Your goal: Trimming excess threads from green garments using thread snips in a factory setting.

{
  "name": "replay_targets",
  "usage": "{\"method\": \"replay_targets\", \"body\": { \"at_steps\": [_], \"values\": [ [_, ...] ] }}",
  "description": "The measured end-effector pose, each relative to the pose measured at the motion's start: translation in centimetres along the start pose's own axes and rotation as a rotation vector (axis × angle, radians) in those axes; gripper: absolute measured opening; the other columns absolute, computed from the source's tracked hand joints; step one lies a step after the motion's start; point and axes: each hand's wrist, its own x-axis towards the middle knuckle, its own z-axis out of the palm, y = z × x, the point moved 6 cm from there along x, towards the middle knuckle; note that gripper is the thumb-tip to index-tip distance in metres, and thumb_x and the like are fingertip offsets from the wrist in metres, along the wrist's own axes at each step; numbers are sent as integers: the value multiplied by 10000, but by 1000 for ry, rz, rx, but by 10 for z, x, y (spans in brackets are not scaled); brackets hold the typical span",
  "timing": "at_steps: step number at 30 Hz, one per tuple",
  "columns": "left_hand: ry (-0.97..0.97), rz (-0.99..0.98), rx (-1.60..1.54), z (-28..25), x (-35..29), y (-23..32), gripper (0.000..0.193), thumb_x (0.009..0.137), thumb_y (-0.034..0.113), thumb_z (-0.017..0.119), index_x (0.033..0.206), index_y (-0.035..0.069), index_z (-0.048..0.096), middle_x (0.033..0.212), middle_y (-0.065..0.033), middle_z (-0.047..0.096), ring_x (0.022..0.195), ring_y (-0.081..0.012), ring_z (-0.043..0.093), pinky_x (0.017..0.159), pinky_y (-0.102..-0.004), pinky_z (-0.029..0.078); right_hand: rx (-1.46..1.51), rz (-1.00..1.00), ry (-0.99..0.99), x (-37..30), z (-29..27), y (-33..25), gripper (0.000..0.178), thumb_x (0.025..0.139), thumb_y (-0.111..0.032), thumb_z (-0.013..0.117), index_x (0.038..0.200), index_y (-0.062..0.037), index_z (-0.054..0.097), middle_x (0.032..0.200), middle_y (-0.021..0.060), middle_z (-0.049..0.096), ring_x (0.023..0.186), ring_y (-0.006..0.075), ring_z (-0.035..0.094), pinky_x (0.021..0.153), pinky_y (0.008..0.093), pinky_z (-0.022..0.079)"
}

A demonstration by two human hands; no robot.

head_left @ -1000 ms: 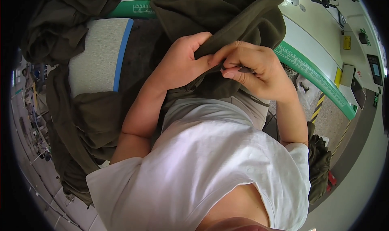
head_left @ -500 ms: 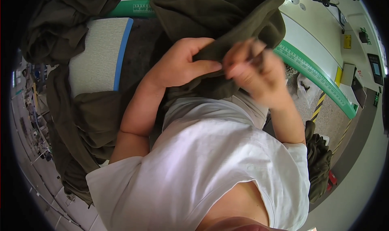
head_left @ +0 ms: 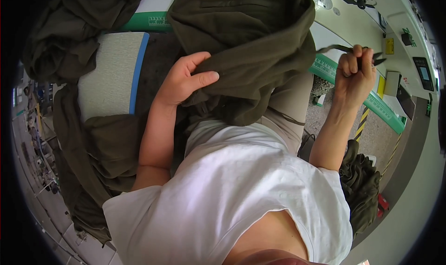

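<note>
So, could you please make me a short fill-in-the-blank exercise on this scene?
1. The pointed tool is in the right hand, while the olive fabric is held in the other hand, the ____ one.
2. The pale block has a ____ strip along its right edge.
3. The curved, ruler-marked band is ____.
4. The person's shirt is ____.

Missing words: left; blue; green; white.

From here I see a matt dark-olive draped cloth piece [head_left: 251, 74], a rough pale-grey rectangular panel [head_left: 111, 74] and a smooth curved green strip [head_left: 385, 115].
</note>
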Motion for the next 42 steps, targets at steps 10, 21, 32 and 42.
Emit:
{"method": "replay_targets", "body": {
  "at_steps": [10, 21, 32, 42],
  "values": [
    [-42, -7, 42, -10, 8, 4, 257, 847, 112, 652, 1054, -19, 575, 940, -7, 613, 843, -56, 548, 749, -212, 454, -100, 45, 79, -7, -7, 2, 239, 991, -166, 425, 850, 5, 516, 825, 93, 523, 477, 68, 294, 424, 202, 243],
    [51, 326, 1009, 78, 59, 73, 464, 770, 287, 720, 1092, 3, 545, 956, -199, 622, 892, -368, 603, 747, -382, 496, -444, 243, -16, -37, 47, 37, 131, 966, -223, 488, 949, -94, 468, 659, 46, 500, 474, 74, 365, 399, 207, 254],
    [80, 218, 499, 7, 27, 81, 127, 812, 47, 634, 756, -23, 544, 657, -48, 580, 603, -100, 528, 558, -267, 422, -324, -88, 170, 26, -4, -69, 317, 969, -276, 495, 703, -110, 453, 540, -57, 389, 410, 56, 318, 366, 235, 233],
    [389, 304, 281, -28, 11, 79, 34, 843, 12, 588, 865, -10, 601, 745, -3, 612, 675, -62, 536, 591, -228, 436, -623, 43, 259, -15, -10, -49, 268, 952, -257, 539, 730, -147, 435, 555, -73, 349, 424, 27, 261, 366, 199, 182]
  ]
}}
